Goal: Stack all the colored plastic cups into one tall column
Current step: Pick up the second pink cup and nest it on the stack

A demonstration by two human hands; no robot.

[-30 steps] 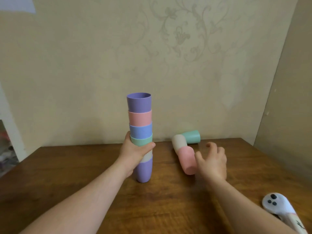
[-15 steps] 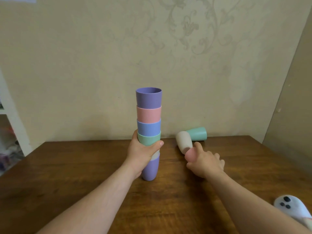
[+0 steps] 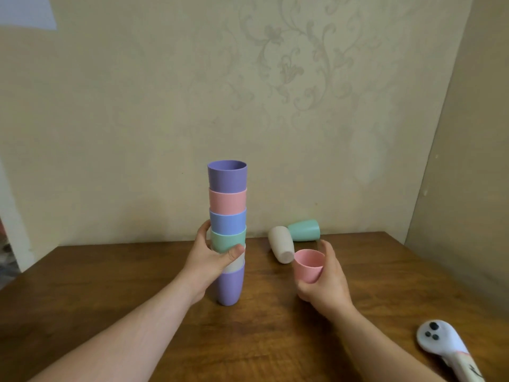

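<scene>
A column of nested cups (image 3: 227,205) stands upright on the wooden table (image 3: 115,282): purple on top, then pink, blue, green, cream, purple at the bottom. My left hand (image 3: 213,256) grips the column around the green and cream cups. My right hand (image 3: 322,279) holds a pink cup (image 3: 308,266) upright, mouth up, just above the table to the right of the column. Behind it a cream cup (image 3: 280,244) and a green cup (image 3: 304,230) lie on their sides near the wall.
A white handheld controller (image 3: 443,347) with dark buttons lies at the table's near right corner. Walls close the table in at the back and on the right. The left table edge drops off toward a doorway.
My right hand closed on the pink cup that lay on its side, lifted it and turned it upright. The left hand stayed on the column.
</scene>
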